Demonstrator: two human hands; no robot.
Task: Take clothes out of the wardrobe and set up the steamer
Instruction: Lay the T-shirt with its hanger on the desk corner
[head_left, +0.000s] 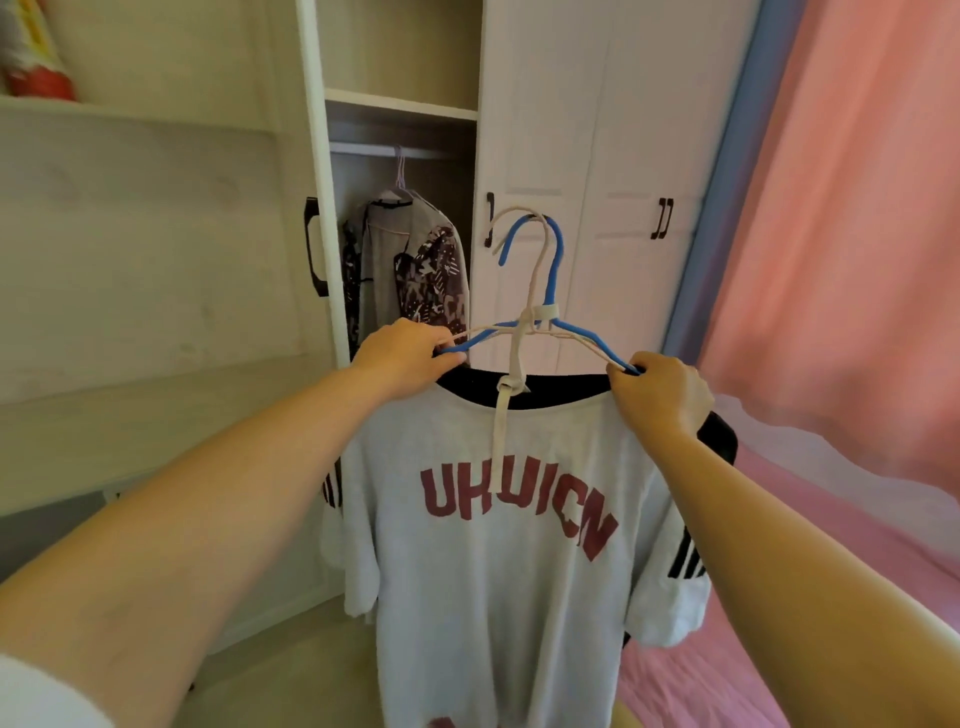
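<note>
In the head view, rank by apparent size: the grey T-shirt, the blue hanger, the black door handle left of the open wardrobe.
1. Grey T-shirt
2. Blue hanger
3. Black door handle, though it sits farther from the camera.

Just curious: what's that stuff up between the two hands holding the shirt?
In the head view, between the left hand and right hand run two hangers, blue and white, a white strap hanging down, and the shirt's black collar.

A wardrobe rail (384, 150) far inside the open wardrobe (540, 130) carries a grey garment (384, 249) on a hanger. At right, a pink bed (810, 597) lies near.
</note>
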